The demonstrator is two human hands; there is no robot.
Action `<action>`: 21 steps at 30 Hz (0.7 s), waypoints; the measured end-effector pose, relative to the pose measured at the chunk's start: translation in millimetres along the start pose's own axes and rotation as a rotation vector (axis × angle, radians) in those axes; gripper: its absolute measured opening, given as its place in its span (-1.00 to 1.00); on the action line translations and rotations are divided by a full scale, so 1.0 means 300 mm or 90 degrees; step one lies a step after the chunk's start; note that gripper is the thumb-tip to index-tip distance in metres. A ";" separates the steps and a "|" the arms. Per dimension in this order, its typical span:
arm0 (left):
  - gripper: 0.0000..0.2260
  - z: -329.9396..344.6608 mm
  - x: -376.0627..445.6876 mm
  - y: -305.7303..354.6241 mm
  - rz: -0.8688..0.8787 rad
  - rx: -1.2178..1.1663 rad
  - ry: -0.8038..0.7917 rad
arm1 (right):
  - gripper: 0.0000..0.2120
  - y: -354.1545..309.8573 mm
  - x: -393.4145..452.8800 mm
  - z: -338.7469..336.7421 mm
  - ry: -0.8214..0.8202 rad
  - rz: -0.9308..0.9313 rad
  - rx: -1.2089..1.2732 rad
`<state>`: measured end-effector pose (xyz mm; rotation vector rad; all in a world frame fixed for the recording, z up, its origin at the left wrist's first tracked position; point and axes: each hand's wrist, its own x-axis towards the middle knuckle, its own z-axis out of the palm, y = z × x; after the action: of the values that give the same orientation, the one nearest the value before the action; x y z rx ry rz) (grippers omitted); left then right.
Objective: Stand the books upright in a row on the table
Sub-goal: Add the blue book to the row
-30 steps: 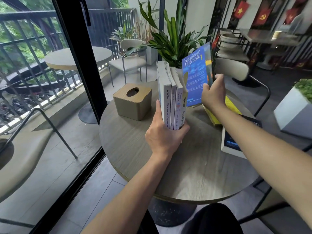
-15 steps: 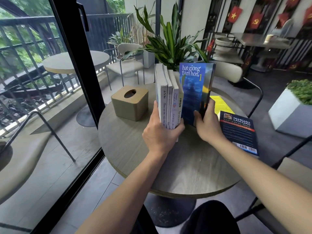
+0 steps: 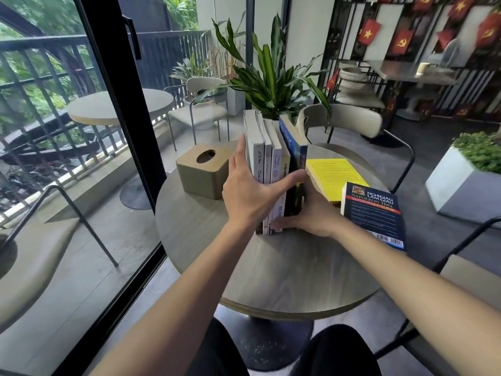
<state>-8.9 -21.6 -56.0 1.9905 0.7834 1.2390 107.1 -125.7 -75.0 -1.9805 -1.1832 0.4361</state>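
At the centre of the tabletop (image 3: pixel 284 272), your left hand (image 3: pixel 252 196) braces the upright row (image 3: pixel 260 147) with straight fingers while your right hand (image 3: pixel 314 213) grips the blue book (image 3: pixel 294 147) at its foot; let go unevenly and the books may topple.

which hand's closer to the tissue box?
Left. The left hand spans the standing books, just right of the tissue box; the right hand is at the row's other end, farther off.

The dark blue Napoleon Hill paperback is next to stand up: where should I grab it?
Take the dark blue paperback by its right long edge, from the right: it lies flat, and that edge seems to overhang the round wooden table, leaving room underneath.
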 end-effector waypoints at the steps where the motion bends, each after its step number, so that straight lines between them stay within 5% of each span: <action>1: 0.13 -0.004 0.015 0.006 0.011 -0.003 -0.009 | 0.13 -0.007 0.009 0.007 0.009 -0.009 0.001; 15: 0.06 0.023 0.036 0.011 0.006 0.005 -0.043 | -0.13 -0.012 0.050 0.108 0.113 -0.071 0.004; 21: -0.03 0.035 0.034 0.021 -0.014 0.025 -0.023 | -0.03 -0.007 0.051 0.114 0.113 -0.047 -0.021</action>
<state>5.6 -20.0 -49.2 2.0252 0.8158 1.1810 92.3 -97.1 -93.9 -1.9527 -1.1522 0.1989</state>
